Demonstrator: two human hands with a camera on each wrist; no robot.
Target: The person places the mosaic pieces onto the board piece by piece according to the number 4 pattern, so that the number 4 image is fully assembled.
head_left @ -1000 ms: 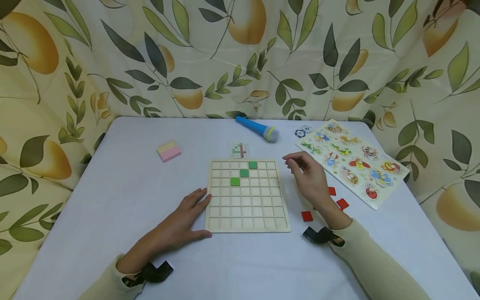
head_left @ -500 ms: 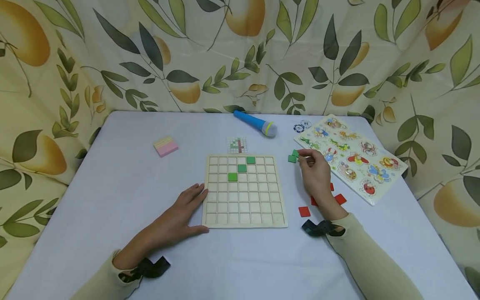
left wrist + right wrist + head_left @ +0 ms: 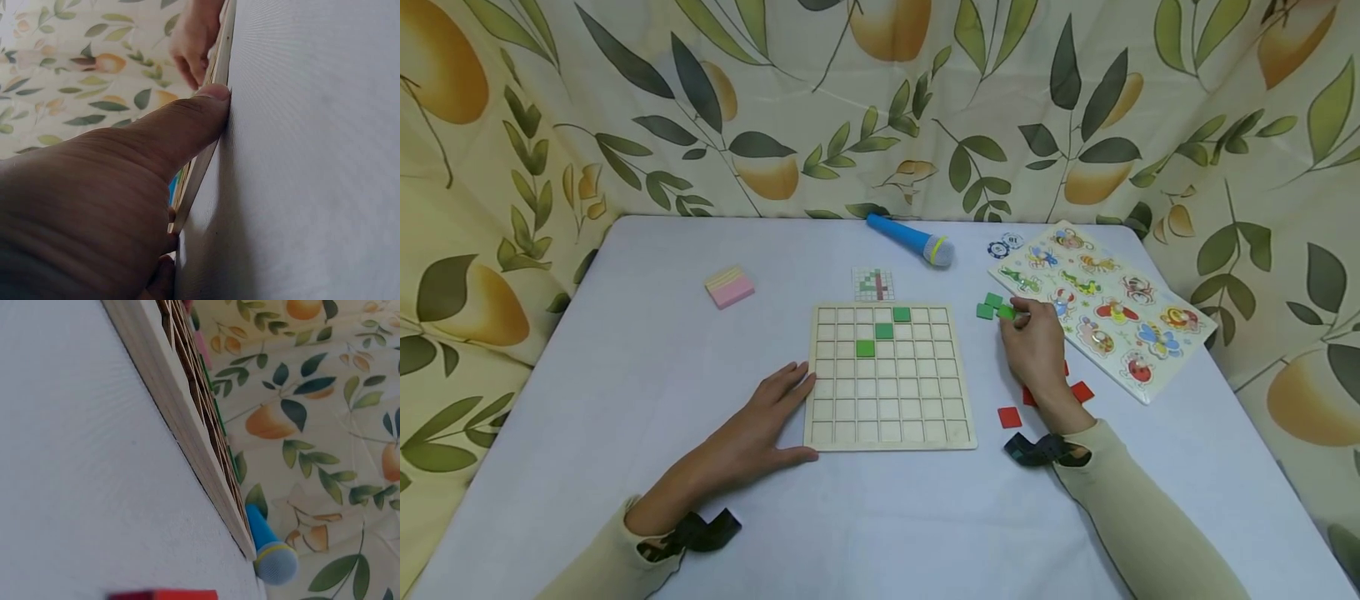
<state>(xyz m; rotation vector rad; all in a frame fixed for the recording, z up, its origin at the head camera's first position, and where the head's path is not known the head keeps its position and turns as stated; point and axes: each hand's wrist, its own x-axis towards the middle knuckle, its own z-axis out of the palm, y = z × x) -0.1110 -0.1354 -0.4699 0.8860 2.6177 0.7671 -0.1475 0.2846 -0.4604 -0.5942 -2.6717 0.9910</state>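
Observation:
A wooden grid board [image 3: 891, 446] lies flat on the table. It carries three green tiles, one of them a lower-left tile [image 3: 865, 348], set in a diagonal. Along the board's left edge rests my left hand [image 3: 760, 425], fingers extended and thumb at the near corner. In the left wrist view the thumb [image 3: 181, 122] presses against the board's side. To the right of the board, my right hand [image 3: 1033, 342] pinches a green square tile [image 3: 1006, 312] by its edge. Two other green tiles, including a left one [image 3: 984, 311], lie beside it. The right wrist view leaves the right hand out.
Several red tiles [image 3: 1010, 417] lie by the right wrist. A small pattern card [image 3: 873, 284] sits behind the board, with a blue toy microphone [image 3: 910, 239] beyond. An insect puzzle board [image 3: 1105, 308] and two round chips [image 3: 998, 249] are at right, a sticky-note pad [image 3: 729, 288] at left.
My right hand has gone from beside the board's upper right to the green tiles, then shifted slightly right, uncovering one at the fingertips. The left hand stays on the board's edge.

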